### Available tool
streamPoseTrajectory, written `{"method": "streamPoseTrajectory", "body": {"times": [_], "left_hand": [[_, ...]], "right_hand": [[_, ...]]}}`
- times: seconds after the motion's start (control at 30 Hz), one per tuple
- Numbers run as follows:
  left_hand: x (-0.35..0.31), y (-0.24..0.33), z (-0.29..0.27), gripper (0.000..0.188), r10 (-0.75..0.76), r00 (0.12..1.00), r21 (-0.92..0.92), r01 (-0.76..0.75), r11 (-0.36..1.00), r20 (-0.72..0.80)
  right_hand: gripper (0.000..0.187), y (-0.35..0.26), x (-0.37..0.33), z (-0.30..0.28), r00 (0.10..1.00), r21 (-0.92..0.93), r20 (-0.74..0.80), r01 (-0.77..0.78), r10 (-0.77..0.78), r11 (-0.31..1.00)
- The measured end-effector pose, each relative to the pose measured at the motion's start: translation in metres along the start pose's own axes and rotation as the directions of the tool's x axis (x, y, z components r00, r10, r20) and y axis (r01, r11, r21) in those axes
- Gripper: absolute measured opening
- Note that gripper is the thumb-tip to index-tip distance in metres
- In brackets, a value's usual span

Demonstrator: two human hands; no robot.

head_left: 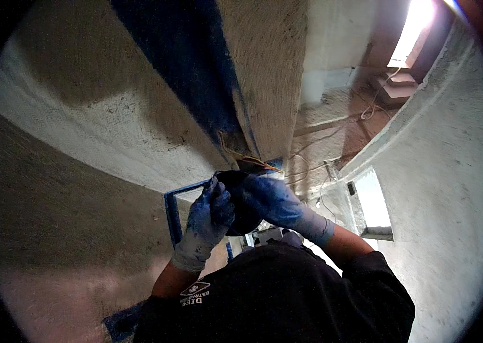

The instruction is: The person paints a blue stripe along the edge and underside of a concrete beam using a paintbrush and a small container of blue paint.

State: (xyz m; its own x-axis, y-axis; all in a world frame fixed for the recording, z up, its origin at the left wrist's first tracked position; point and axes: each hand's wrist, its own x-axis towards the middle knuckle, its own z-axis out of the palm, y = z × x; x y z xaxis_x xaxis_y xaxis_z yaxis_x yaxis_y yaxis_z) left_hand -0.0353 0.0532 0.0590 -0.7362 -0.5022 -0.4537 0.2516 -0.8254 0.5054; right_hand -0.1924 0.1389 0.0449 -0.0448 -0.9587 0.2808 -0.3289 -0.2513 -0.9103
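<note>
My left hand (210, 212), in a grey glove smeared with blue, is closed on the upper edge of a dark rounded container (244, 220). The container is held up in front of my chest, and its inside is hidden. My right hand (273, 200), in a glove with a heavily blue-stained back, reaches across its top from the right. Motion blurs that hand, and its fingertips do not show. Just beyond both hands, loose yellow and red wires (256, 161) stick out at the end of a wide dark blue band (187, 63) on the rough plaster.
A blue-edged corner or frame (173, 220) stands left of my left hand. Rough plaster wall (64, 188) spreads further left. To the right, a bright window opening (372, 200) breaks the curved wall. Loose cable (373, 106) hangs near another bright opening (413, 34) at the upper right.
</note>
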Motion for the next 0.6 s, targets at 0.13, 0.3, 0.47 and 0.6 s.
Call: {"method": "streamPoseTrajectory", "body": {"times": [0.13, 0.3, 0.47, 0.6], "left_hand": [[0.008, -0.008, 0.000, 0.024, -0.009, 0.999, 0.014, 0.010, 1.000, -0.046], [0.007, -0.014, 0.011, 0.026, 0.014, 0.995, -0.028, -0.017, 0.999, -0.095], [0.006, -0.016, 0.013, 0.027, 0.047, 0.993, -0.006, -0.048, 0.999, -0.110], [0.008, -0.018, -0.009, 0.026, 0.012, 0.999, -0.046, -0.013, 0.999, -0.036]], "right_hand": [[0.019, 0.026, -0.013, -0.005, 0.998, 0.098, 0.020, 0.064, -0.067, 0.993], [0.018, 0.037, -0.011, -0.022, 0.973, -0.092, -0.065, 0.216, -0.222, 0.972], [0.018, 0.038, 0.006, -0.050, 0.944, 0.283, -0.328, 0.086, 0.013, 0.955], [0.017, -0.006, 0.071, -0.081, 0.825, 0.253, -0.502, 0.427, -0.260, 0.868]]}}
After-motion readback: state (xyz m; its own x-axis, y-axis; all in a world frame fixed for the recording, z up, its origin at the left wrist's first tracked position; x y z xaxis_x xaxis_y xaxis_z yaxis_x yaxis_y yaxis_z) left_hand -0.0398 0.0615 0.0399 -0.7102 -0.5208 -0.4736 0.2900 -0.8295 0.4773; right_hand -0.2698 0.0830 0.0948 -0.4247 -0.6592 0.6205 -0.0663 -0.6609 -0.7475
